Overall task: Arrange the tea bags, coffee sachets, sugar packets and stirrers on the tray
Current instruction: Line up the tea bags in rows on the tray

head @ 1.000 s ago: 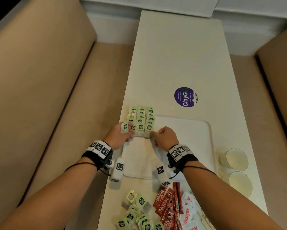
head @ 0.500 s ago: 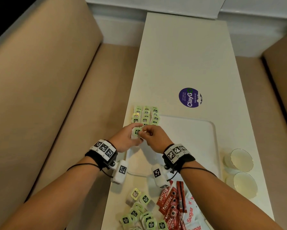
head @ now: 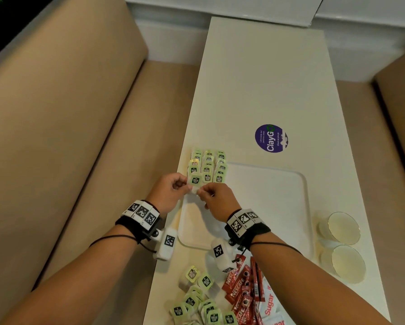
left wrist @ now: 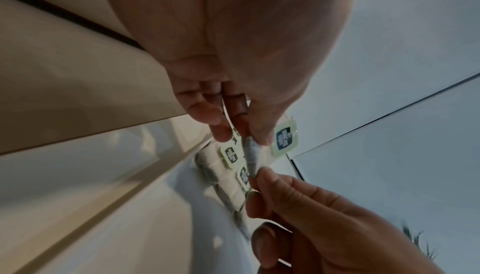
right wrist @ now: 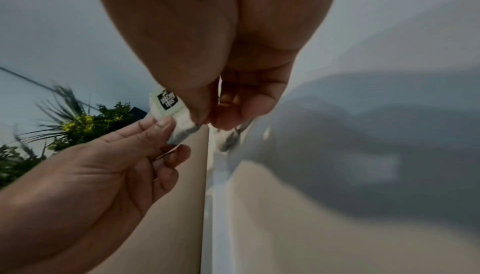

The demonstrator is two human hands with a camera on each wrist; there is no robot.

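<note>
Three neat rows of green-tagged tea bags (head: 207, 165) lie at the far left corner of the white tray (head: 279, 207). Just in front of the left row, both hands pinch one tea bag (head: 195, 180) between them. My left hand (head: 188, 187) takes it from the left and my right hand (head: 202, 192) from the right. The left wrist view shows its grey pouch (left wrist: 250, 155) and green tag (left wrist: 284, 140) between the fingertips. In the right wrist view the same tea bag (right wrist: 179, 124) is pinched above the tray's edge. My fingers hide part of the pouch.
Loose tea bags (head: 196, 301), red coffee sachets (head: 241, 289) and white sugar packets (head: 269, 306) lie in a heap on the table in front of the tray. Two cups (head: 343, 227) stand right of the tray. A purple sticker (head: 270, 138) sits beyond it. Beige benches flank the table.
My right hand has left the front of the rows and joined my left hand. Both now pinch the tea bag that the left hand alone held.
</note>
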